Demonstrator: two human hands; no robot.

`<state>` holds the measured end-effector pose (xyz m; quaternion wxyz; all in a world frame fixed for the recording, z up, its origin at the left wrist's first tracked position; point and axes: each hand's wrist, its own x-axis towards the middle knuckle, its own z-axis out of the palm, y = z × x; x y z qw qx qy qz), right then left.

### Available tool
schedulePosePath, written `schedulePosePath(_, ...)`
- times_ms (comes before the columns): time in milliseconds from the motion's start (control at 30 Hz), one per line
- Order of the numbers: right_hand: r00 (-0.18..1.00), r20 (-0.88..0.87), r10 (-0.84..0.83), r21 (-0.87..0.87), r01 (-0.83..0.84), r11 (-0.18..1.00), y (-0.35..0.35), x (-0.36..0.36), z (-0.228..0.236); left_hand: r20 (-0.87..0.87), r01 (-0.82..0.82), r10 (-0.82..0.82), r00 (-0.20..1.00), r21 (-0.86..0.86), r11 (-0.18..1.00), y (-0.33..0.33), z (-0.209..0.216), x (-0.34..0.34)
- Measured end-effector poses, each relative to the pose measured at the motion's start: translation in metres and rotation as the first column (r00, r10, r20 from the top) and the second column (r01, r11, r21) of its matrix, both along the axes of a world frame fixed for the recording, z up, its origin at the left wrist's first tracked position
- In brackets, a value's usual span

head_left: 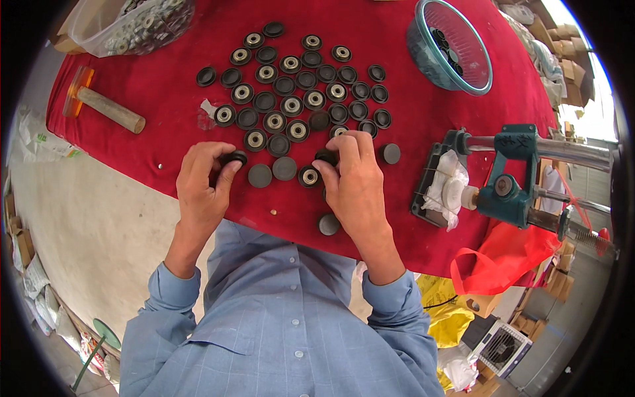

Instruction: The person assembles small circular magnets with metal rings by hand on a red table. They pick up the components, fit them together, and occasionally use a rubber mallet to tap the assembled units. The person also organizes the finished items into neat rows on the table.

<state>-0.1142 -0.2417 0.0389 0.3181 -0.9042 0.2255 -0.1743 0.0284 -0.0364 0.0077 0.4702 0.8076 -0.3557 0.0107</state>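
Observation:
On the red tablecloth (178, 119) lie several black round caps (284, 85), many with a metal bearing (274, 122) seated in the middle. My left hand (204, 173) pinches one black cap (234, 157) between thumb and fingers, left of the group. Across from it, my right hand (357, 182) grips another black cap (325, 157), partly hidden by the fingers. Just below that cap lies a cap with a bearing (309, 176), close to my right thumb. Between my hands, two caps (260, 176) rest with their plain flat faces up.
A mallet (106, 106) with a wooden handle and a clear plastic tub of metal parts (142, 30) are at left. Far right stands a blue-green plastic basket (456, 83) holding black caps. A green hand press (512, 175) and a red bag (506, 258) occupy the right side.

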Motion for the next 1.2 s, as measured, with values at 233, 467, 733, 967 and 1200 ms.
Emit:
schedulePosePath(233, 0.969, 0.224, 0.102, -0.335, -0.022, 0.942, 0.013, -0.009, 0.002, 0.005, 0.004, -0.004, 1.0, -0.095, 0.995, 0.001, 0.002, 0.0)
schedulePosePath(467, 0.979, 0.151, 0.135, -0.441, -0.055, 0.896, 0.027, -0.021, -0.013, -0.048, 0.01, -0.017, 0.999, -0.14, 0.99, -0.001, 0.006, 0.002)
schedulePosePath(733, 0.982, 0.092, 0.164, -0.46, -0.104, 0.882, 0.038, -0.031, -0.013, -0.039, 0.011, -0.016, 0.999, -0.143, 0.99, -0.008, 0.013, 0.0)
schedulePosePath(967, 0.993, -0.084, 0.083, -0.417, -0.11, 0.902, 0.058, -0.047, -0.01, 0.105, 0.061, -0.045, 0.993, -0.148, 0.987, -0.018, 0.008, 0.002)
schedulePosePath(1200, 0.997, -0.066, 0.033, -0.348, -0.054, 0.936, 0.07, -0.051, -0.009, 0.309, 0.182, -0.178, 0.934, 0.016, 0.983, -0.025, 0.004, 0.013)
